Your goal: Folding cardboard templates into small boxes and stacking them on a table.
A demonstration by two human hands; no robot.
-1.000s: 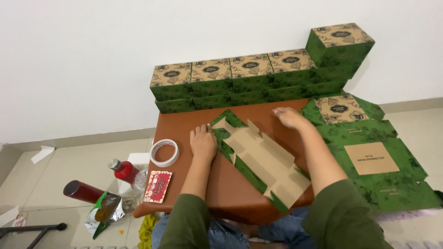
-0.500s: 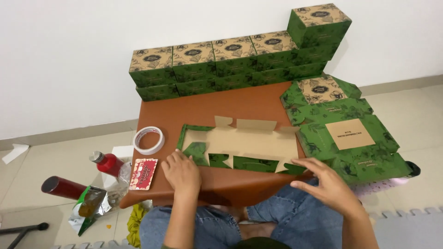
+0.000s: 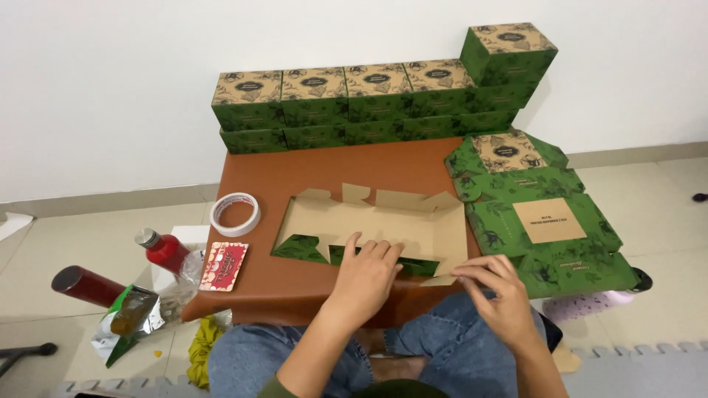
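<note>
I see a flat box blank (image 3: 383,225) lying brown side up across the front half of the brown worktop (image 3: 310,166), with its green printed flaps folded in along the near edge and small tabs standing up along the far edge. My left hand (image 3: 366,276) lies spread, palm down, on the near green flap, pressing it flat. My right hand (image 3: 495,284) pinches the blank's near right corner flap between thumb and fingertips, at the worktop's front edge. Half a second ago the left hand rested off the blank's left end and the right hand hovered open below the edge; both have since moved onto the cardboard (the blank itself has kept its place). Finished green boxes (image 3: 354,99) are stacked in a row along the white wall, one more on top at the right. A pile of flat blanks (image 3: 549,221) sits just right of the worktop. A tape roll (image 3: 235,214) and a red card (image 3: 223,265) lie on the worktop's left side; on the tiled floor beside it are a red-capped bottle (image 3: 166,250), a dark red tube (image 3: 82,286) and a foil pouch (image 3: 133,317).
</note>
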